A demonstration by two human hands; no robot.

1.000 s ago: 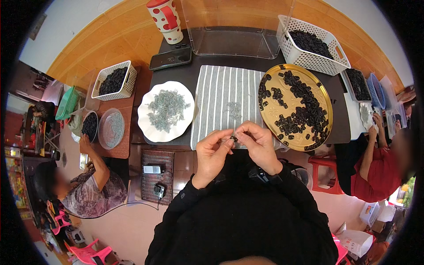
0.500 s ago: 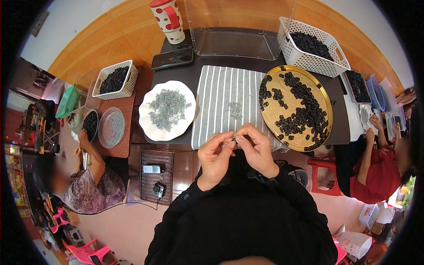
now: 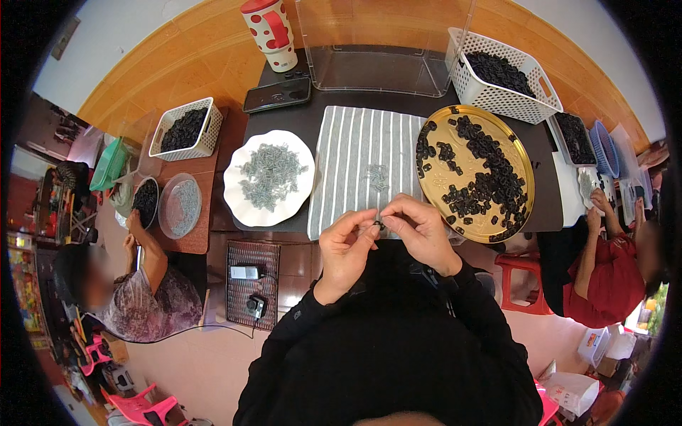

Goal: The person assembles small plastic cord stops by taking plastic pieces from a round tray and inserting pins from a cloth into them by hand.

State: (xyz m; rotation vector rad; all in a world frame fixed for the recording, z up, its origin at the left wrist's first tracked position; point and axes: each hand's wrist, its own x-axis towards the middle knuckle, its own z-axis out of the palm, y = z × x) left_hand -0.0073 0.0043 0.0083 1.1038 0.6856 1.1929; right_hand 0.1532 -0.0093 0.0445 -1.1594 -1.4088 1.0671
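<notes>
The right hand (image 3: 426, 238) has shifted slightly rightward. The left hand (image 3: 346, 248) pinches a small black piece (image 3: 379, 224), partly hidden; I cannot tell the right's grip.

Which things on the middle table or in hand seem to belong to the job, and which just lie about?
Job, apparently:
small dark piece in the left hand
silvery pieces on white plate
black pieces on gold tray
striped cloth

Lying about, apparently:
spotted tumbler
phone
</notes>
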